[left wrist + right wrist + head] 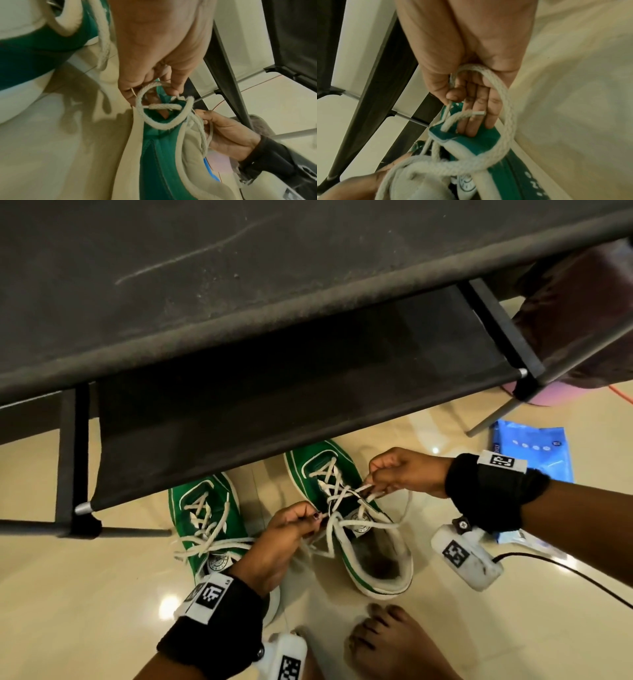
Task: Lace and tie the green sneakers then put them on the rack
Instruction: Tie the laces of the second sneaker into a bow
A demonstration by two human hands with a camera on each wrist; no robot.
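Note:
Two green sneakers with white soles stand on the pale floor in front of the black rack (274, 392). The left sneaker (209, 525) has loose white laces spread across it. Both hands work at the right sneaker (346, 518). My left hand (298, 522) pinches the white lace (154, 106) at the sneaker's left eyelet edge. My right hand (387, 474) pinches the other lace end (464, 115) at the right eyelet, and a loop of lace (505, 108) hangs round its fingers. The lace tip (478, 113) pokes through an eyelet.
The rack's fabric shelves overhang the sneakers' toes; its metal legs (493, 416) stand on the floor. A blue packet (534, 450) lies at the right, a black cable (565, 573) runs across the floor. My bare foot (387, 642) is just behind the right sneaker.

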